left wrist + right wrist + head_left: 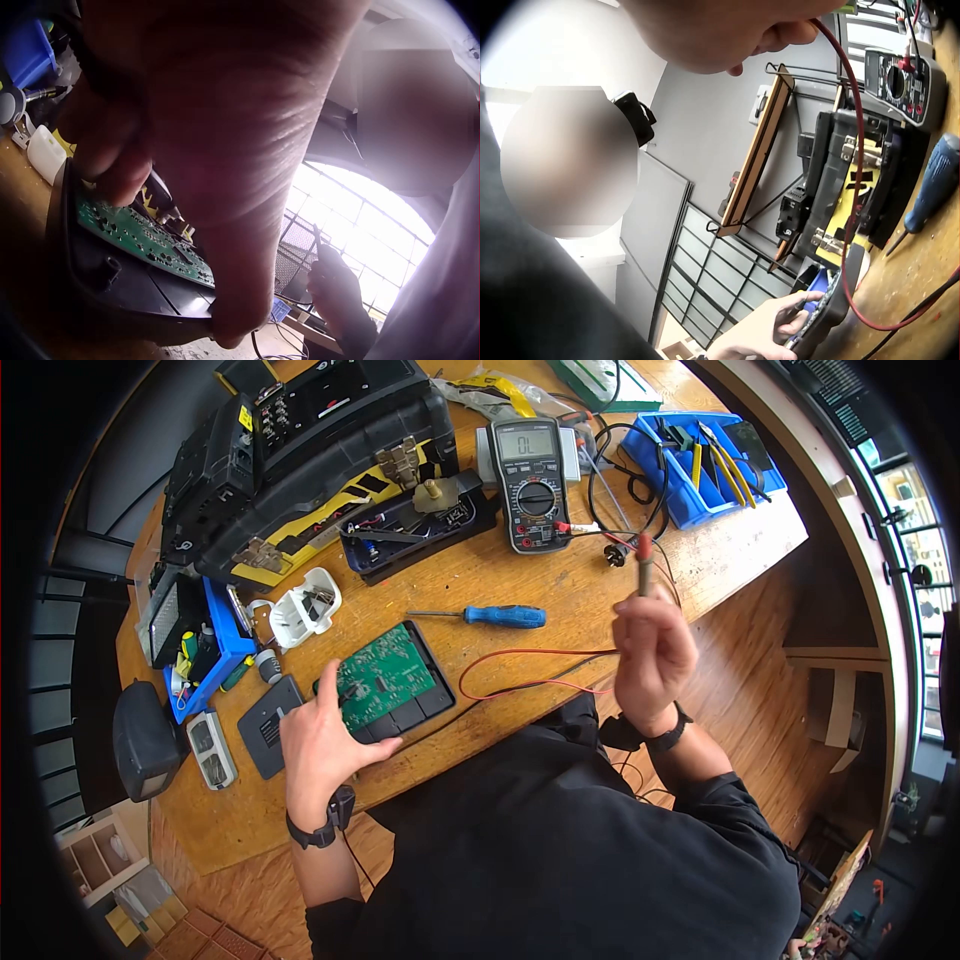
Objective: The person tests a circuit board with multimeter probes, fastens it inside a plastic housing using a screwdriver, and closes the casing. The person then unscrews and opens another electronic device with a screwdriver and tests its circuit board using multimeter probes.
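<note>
A green circuit board [385, 675] lies in a black casing [432, 705] on the wooden table. My left hand [325, 745] grips the casing at its left side, thumb along the near edge. In the left wrist view the fingers of my left hand [124, 169] curl over the board [150, 238]. Raised off the table at the right, my right hand [655, 660] pinches a probe with a red end [644, 548] pointing up. The red lead [857, 150] hangs from it in a loop. A multimeter [530, 485] behind reads "OL".
A blue screwdriver [505, 617] lies behind the casing. Toolbox [330, 510], black parts tray [415, 535] and white container [305, 610] stand at the back left. A blue tray [690, 500] with pliers is back right. A grey flat piece [265, 730] and a white device [210, 750] lie left.
</note>
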The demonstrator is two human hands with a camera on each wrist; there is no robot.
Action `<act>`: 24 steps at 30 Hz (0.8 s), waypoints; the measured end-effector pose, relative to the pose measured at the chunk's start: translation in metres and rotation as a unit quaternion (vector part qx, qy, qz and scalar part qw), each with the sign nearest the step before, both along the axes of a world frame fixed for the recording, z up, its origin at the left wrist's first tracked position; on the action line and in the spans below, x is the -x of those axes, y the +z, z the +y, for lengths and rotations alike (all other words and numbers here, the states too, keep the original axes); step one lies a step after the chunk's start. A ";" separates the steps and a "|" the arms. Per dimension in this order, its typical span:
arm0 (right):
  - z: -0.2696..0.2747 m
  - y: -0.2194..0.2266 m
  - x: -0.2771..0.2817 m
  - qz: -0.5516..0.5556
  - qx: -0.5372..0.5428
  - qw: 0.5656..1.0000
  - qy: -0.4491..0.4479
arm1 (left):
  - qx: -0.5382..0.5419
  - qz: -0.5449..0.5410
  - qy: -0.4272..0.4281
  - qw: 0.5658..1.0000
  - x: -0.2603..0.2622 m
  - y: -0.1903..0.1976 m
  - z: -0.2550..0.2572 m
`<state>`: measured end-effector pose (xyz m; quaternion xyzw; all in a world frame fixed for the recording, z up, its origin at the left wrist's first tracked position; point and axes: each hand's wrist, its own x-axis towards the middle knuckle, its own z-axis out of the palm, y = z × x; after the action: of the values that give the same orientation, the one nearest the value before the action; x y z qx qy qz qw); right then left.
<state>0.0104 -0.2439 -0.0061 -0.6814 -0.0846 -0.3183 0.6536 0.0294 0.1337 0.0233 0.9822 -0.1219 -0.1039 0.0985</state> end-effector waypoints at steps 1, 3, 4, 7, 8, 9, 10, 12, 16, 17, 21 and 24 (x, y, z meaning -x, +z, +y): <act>-0.007 0.000 0.003 0.017 -0.010 1.000 -0.005 | 0.018 -0.015 0.006 1.000 -0.002 -0.003 0.004; -0.024 0.002 0.002 0.006 -0.026 1.000 -0.013 | 0.061 -0.009 0.033 0.998 -0.007 -0.004 0.008; -0.032 0.004 0.002 0.003 -0.043 0.999 -0.015 | 0.060 -0.009 0.033 0.998 -0.008 -0.005 0.009; -0.060 0.013 0.005 -0.008 -0.099 0.995 -0.024 | 0.048 -0.014 0.056 0.997 -0.010 -0.012 0.008; -0.066 0.021 0.005 -0.008 -0.116 0.993 -0.037 | 0.017 -0.005 0.047 0.999 -0.009 -0.012 0.005; -0.072 0.022 0.003 -0.021 -0.121 0.991 -0.055 | -0.014 0.004 0.037 0.999 -0.008 -0.011 0.003; -0.078 0.022 0.001 -0.035 -0.126 0.989 -0.074 | -0.014 0.003 0.037 0.999 -0.007 -0.013 0.001; -0.083 0.021 -0.006 -0.044 -0.130 0.988 -0.067 | -0.009 0.028 0.026 0.999 -0.007 -0.016 -0.006; -0.071 0.012 -0.033 0.089 0.037 0.993 -0.066 | 0.027 -0.010 -0.025 0.999 -0.005 -0.022 -0.004; -0.069 0.008 -0.044 0.089 0.075 0.991 -0.060 | 0.027 -0.011 -0.026 0.999 -0.003 -0.021 -0.005; -0.048 0.012 -0.084 0.051 0.307 0.945 -0.098 | 0.083 -0.046 -0.007 0.995 0.016 -0.014 -0.015; -0.036 0.004 -0.109 0.014 0.416 0.904 -0.095 | 0.156 -0.020 -0.028 0.987 0.035 -0.012 -0.024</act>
<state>0.1192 -0.2795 -0.0023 -0.9007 -0.1353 -0.3050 0.2783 -0.0055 0.1100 0.0116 0.9527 -0.1664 -0.0669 0.2452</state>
